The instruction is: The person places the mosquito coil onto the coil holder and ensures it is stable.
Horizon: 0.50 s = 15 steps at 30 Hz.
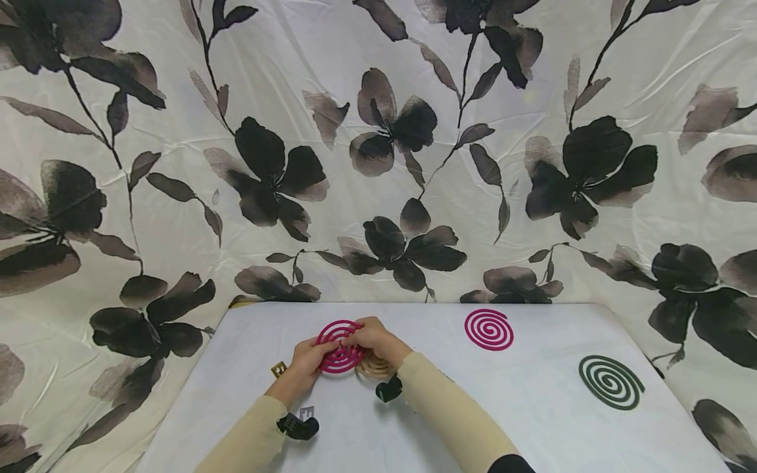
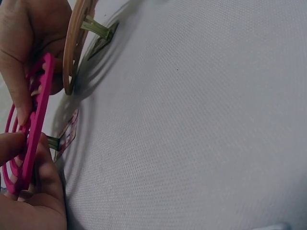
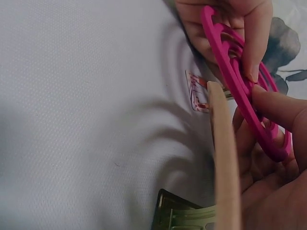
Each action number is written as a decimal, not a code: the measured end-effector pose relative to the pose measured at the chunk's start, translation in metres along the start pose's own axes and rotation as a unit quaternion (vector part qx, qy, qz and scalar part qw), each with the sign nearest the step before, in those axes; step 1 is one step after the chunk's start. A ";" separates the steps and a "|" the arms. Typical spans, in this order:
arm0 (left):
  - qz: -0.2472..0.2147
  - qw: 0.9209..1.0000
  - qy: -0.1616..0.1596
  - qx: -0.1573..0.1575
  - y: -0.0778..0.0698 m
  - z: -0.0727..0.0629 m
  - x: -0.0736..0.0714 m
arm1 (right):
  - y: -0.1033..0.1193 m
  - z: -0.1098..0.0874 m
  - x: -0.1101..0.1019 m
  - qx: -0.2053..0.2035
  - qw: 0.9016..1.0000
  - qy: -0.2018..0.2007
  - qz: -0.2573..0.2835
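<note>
A pink mosquito coil [image 1: 341, 369] is gripped between both hands above the table. The left hand [image 1: 306, 365] holds its left side, thumb on top and fingers underneath. From the other side the right hand [image 1: 372, 334] pinches near the coil's centre with its thumb. Below the pink coil, a small metal stand [image 2: 53, 143] with a reddish flat base shows in the left wrist view. Beside it a tan coil [image 1: 374, 371] is raised on another stand [image 2: 100, 29], partly hidden by the right hand and sleeve. Fingers hide where the pink coil meets its stand.
Another pink coil [image 1: 489, 330] lies at the back right of the white table [image 1: 449, 355], and a green coil [image 1: 612, 382] farther right. A gold stand [image 1: 278, 370] and a silver stand [image 1: 307, 413] lie near the left arm. Floral cloth [image 1: 390, 184] hangs behind.
</note>
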<state>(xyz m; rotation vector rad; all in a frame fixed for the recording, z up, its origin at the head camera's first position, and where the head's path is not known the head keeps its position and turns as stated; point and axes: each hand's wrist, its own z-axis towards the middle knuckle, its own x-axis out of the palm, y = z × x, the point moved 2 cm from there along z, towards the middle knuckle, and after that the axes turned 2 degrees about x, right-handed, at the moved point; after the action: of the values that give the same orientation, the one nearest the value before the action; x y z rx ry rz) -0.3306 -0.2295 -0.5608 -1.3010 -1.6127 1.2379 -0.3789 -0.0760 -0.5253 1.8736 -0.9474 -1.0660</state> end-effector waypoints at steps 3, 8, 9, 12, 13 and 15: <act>0.002 1.000 0.003 0.000 0.000 0.000 0.000 | 0.000 0.000 0.000 0.002 1.000 0.001 -0.002; 0.014 1.000 0.006 -0.001 0.002 0.001 -0.001 | -0.002 0.001 0.001 -0.001 1.000 0.002 0.000; 0.014 1.000 0.006 -0.001 0.002 0.001 -0.001 | -0.002 0.001 0.001 -0.002 1.000 0.002 0.001; 0.017 1.000 0.007 -0.002 0.002 0.002 -0.001 | -0.003 0.002 0.002 0.001 1.000 0.001 0.003; 0.017 1.000 0.007 -0.003 0.001 0.002 -0.001 | -0.003 0.002 0.002 0.000 1.000 0.001 0.004; 0.016 1.000 0.006 -0.002 0.000 0.002 -0.001 | -0.002 0.002 0.002 -0.002 1.000 0.000 0.003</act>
<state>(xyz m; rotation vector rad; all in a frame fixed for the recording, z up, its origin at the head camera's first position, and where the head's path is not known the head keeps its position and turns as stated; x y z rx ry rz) -0.3325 -0.2309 -0.5612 -1.3395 -1.5930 1.2441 -0.3796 -0.0773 -0.5285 1.8666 -0.9494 -1.0645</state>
